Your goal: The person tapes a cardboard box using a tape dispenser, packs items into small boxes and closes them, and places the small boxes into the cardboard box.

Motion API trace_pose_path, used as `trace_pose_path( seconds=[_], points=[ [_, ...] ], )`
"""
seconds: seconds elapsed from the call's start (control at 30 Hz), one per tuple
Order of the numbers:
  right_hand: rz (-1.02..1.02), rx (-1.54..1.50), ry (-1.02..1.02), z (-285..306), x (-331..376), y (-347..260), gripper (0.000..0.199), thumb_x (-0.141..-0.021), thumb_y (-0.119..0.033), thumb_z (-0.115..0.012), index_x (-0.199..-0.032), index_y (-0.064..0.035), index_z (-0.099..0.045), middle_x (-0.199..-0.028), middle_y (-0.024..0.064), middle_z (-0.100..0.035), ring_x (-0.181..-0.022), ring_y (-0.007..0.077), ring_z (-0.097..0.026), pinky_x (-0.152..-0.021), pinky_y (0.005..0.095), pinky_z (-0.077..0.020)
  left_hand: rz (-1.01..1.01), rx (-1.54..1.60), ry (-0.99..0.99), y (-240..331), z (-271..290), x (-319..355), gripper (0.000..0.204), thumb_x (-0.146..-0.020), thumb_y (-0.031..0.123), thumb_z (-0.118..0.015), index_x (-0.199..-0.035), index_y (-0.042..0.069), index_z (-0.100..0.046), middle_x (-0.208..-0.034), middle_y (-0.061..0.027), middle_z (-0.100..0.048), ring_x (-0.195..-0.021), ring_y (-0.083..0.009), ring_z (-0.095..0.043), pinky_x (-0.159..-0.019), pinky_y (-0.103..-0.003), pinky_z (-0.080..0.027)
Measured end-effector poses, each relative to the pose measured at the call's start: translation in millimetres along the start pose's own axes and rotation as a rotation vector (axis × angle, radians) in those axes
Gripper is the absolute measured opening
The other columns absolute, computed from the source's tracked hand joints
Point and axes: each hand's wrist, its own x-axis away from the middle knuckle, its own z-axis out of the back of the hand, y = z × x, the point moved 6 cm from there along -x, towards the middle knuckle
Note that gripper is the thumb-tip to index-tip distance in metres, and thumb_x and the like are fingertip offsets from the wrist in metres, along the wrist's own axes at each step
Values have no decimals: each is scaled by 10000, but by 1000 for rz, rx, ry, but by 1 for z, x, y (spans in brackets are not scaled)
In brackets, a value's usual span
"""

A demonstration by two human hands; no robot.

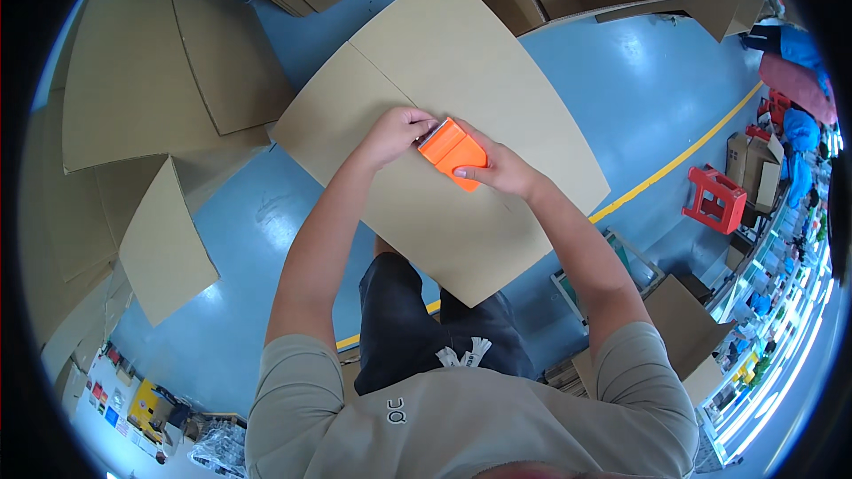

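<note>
Blue floor [621,80] surrounds the tan cardboard surface [475,53].

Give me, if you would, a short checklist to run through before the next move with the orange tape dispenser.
1. Right hand grips the orange tape dispenser: ok.
2. Left hand is at the dispenser's metal-edged end: ok.
3. Tape end is free: cannot tell, too small and partly hidden.
4. Seam across the cardboard panel is in full view: not ok, hands and dispenser cover its middle.
5. Red stool is apart from the panel: ok.
</note>
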Motion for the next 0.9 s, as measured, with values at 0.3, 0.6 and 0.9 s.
trace_pose_path(
  seconds=[0.3, 0.6, 0.9],
  points=[
    [-102, 97, 71, 10, 50, 20, 889, -923, -256, -755, -1637, -136, -238, -1533, 146, -494, -1413, 287, -478, -1170, 391, -375, -254, -118, 439, 117, 162, 9, 209, -965, 188, -654, -1001, -6, -722, -781, -35, -668, -691, -122, -638, -667, -279, -534],
    [-244, 195, 192, 5, 15, 0, 854, -933, -346, -734, -1618, -111, -282, -1492, 168, -538, -1384, 296, -514, -1159, 389, -391, 85, -207, 430, 42, 242, -109, 172, -1006, 222, -608, -940, 70, -655, -760, 24, -584, -670, -123, -561, -715, -297, -525],
    [-272, 159, 187, 5, 1, 2, 834, -931, -341, -733, -1605, -94, -309, -1479, 182, -549, -1377, 305, -525, -1157, 392, -396, -67, -360, 403, -17, 259, -156, 180, -1023, 222, -573, -1011, 66, -661, -836, 4, -630, -740, -136, -574, -743, -301, -513]
  ],
)
